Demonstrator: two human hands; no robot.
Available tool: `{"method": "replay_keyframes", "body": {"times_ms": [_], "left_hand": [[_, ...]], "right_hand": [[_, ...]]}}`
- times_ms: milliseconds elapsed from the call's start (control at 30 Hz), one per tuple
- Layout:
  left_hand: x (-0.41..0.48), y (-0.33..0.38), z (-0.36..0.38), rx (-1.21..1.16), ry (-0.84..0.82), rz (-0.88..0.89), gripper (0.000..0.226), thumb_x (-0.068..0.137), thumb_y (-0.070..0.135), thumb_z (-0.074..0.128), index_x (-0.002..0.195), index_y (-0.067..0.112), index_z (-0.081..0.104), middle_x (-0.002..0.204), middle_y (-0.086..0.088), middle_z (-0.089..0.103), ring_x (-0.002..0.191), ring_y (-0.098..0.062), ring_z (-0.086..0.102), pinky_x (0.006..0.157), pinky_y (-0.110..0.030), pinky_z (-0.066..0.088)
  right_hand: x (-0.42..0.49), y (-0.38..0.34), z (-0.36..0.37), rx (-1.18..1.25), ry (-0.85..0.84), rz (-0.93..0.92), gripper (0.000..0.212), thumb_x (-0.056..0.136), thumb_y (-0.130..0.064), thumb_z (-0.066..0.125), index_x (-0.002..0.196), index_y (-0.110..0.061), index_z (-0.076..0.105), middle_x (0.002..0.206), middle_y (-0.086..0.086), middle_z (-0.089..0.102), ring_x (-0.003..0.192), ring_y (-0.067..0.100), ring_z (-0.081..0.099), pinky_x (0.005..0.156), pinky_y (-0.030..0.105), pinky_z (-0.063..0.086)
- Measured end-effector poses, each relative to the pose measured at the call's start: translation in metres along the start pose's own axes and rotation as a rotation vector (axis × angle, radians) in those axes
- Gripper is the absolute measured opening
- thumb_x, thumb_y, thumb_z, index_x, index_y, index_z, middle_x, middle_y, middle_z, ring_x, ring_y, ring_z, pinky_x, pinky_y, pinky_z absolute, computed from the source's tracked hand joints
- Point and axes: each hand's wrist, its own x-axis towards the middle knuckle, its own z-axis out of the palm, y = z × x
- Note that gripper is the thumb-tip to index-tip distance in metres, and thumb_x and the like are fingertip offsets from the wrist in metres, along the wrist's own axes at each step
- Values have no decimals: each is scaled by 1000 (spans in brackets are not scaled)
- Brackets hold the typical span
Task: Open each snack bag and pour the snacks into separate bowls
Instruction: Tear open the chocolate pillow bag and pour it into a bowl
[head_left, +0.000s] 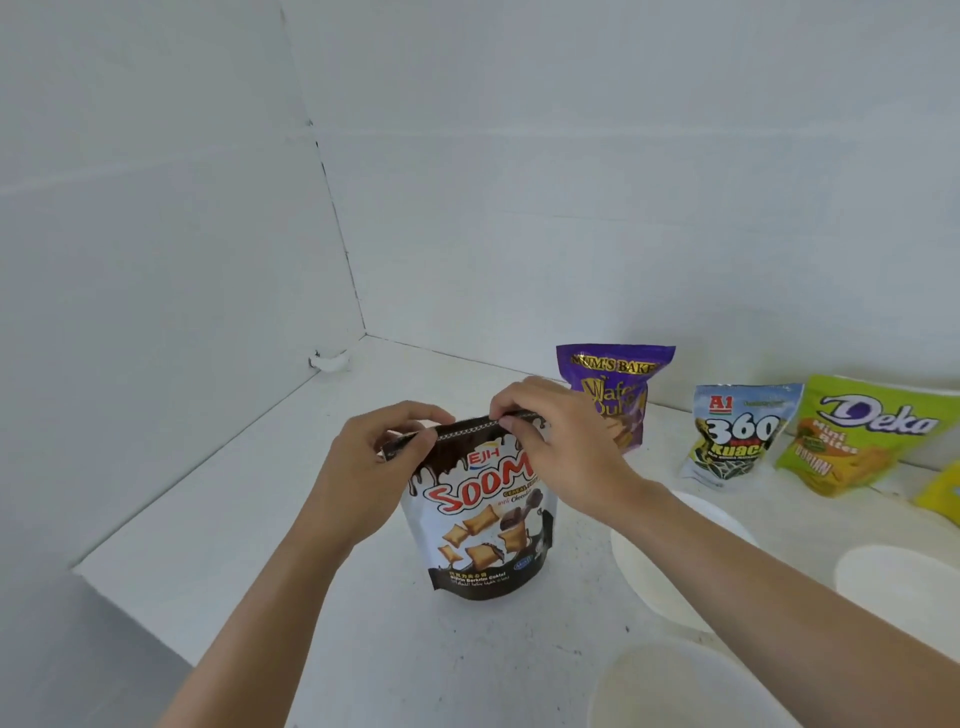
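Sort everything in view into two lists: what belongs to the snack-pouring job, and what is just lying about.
Job: Soom bag, wafer bag, 360 bag, Deka bag, yellow bag, near bowl, middle bowl, right bowl.
Lying about: small white fitting by wall.

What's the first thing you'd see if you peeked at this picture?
Right in the middle, a brown-and-white Soom snack bag stands upright on the white table, with the left hand and right hand pinching its top edge. Behind it to the right, a purple wafer bag, a 360 bag and a green Deka bag stand in a row by the wall, bright against all the white.
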Motion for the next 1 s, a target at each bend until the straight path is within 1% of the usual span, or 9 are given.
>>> {"method": "replay_keyframes", "body": {"times_ms": [167, 267, 400, 500, 667, 767, 867, 900, 1000], "left_hand": [[-24, -7, 7, 20, -47, 18, 28, 102, 16, 56, 101, 38, 73, 94, 5, 75, 91, -14, 72, 66, -20, 57], [-26, -6, 8, 57, -55, 32, 24, 103, 18, 56, 106, 34, 73, 95, 6, 74, 93, -14, 71, 67, -17, 55], [-21, -2, 6, 95, -51, 42, 20, 101, 22, 58, 102, 30, 76, 91, 11, 76, 88, -15, 72, 69, -20, 55], [-18, -1, 5, 123, -35, 43, 19, 100, 23, 59, 102, 29, 77, 92, 11, 76, 87, -14, 72, 68, -20, 55], [-15, 4, 4, 80, -34, -17, 14, 98, 24, 63, 98, 31, 76, 89, 8, 77, 84, -14, 74, 69, -26, 58], [-9, 10, -2, 70, -109, -120, 13, 97, 29, 65, 93, 26, 77, 82, 5, 78, 81, -15, 75, 74, -30, 56], [1, 17, -8, 83, -222, -182, 19, 97, 32, 65, 91, 20, 79, 82, 1, 79, 83, -20, 76, 87, -39, 59], [4, 18, -9, 93, -252, -187, 20, 97, 33, 65, 92, 19, 79, 82, 1, 79, 83, -20, 76, 87, -39, 58], [7, 21, -9, 120, -308, -194, 24, 99, 36, 62, 94, 19, 79, 84, 2, 80, 81, -16, 77, 79, -29, 54]], "right_hand": [[-27, -3, 0, 20, -28, -23, 17, 95, -3, 59, 98, -18, 65, 93, -3, 65, 90, 11, 62, 70, 35, 56], [-32, -4, -2, 36, -10, -30, 16, 95, -4, 60, 102, -18, 66, 95, -3, 66, 93, 12, 63, 72, 36, 57], [-35, -2, -2, 37, 6, -30, 17, 95, -9, 63, 107, -18, 72, 99, -4, 68, 96, 11, 63, 75, 32, 57], [-34, 0, -3, 0, 32, -50, 18, 92, -10, 67, 107, -16, 75, 100, -3, 70, 97, 11, 62, 76, 35, 57], [-28, 0, -3, -31, 14, -101, 14, 90, -9, 70, 103, -14, 75, 97, -2, 72, 93, 12, 64, 76, 43, 56], [-21, -2, -4, -38, -43, -109, 11, 92, -9, 67, 100, -15, 71, 94, -4, 69, 88, 12, 64, 76, 42, 54], [-15, -3, -4, -37, -92, -114, 10, 93, -7, 65, 98, -15, 66, 92, -5, 66, 85, 12, 62, 74, 40, 53], [-13, -3, -3, -59, -90, -125, 10, 92, -7, 65, 98, -15, 66, 92, -5, 66, 85, 12, 61, 75, 41, 53], [-15, -2, 1, -117, -11, -170, 9, 90, -6, 67, 96, -12, 71, 91, -2, 71, 86, 14, 63, 78, 42, 53]]}}
